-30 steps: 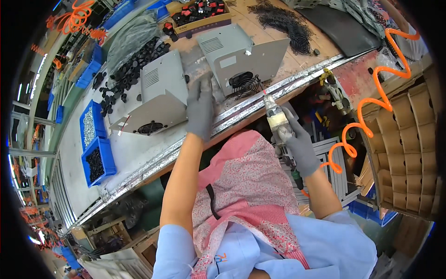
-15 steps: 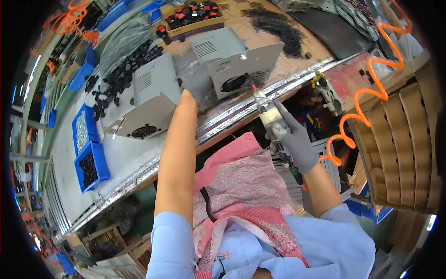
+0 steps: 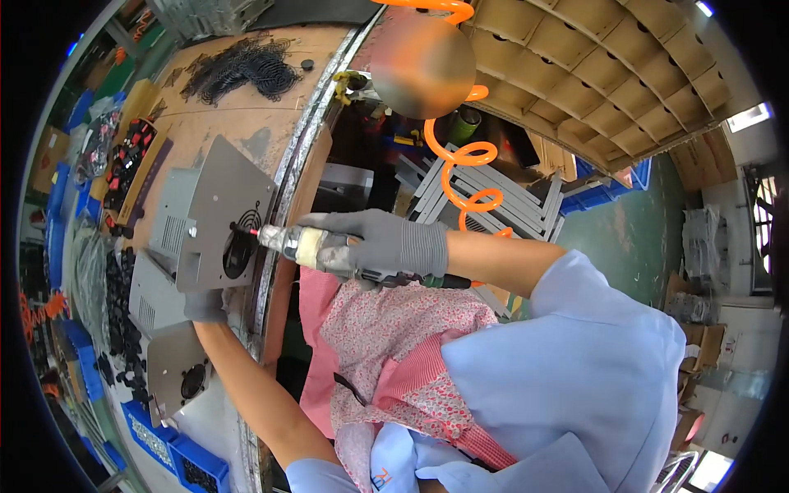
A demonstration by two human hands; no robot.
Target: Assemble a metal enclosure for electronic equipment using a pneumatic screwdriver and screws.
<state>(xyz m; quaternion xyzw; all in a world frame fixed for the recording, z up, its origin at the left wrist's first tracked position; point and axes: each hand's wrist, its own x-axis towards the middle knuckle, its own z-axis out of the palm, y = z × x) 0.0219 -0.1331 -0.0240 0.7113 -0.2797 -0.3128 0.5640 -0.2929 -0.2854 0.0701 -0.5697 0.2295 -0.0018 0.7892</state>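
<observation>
My right hand [image 3: 382, 244], in a grey glove, is wrapped around a powered screwdriver [image 3: 316, 249]. The driver's red tip points left, at the round black fan opening [image 3: 239, 251] in the upright face of a grey metal housing [image 3: 215, 197]. Whether the tip touches it, I cannot tell. My left hand [image 3: 205, 306], gloved too, is against the lower edge of this housing; its fingers are hidden behind the metal. A second grey housing [image 3: 174, 361] with a fan opening stands beside my left forearm.
Black wire fan guards [image 3: 242, 70] lie heaped at the far end of the bench. A carton of black and red parts [image 3: 131, 168] stands to the left. Blue bins [image 3: 197, 462] hold small parts. An orange coiled hose [image 3: 468, 156] hangs right, below a divided cardboard tray [image 3: 592, 66].
The view has turned toward the right. The screwdriver has come up to the housing's fan opening, and my left hand now shows at the housing's edge.
</observation>
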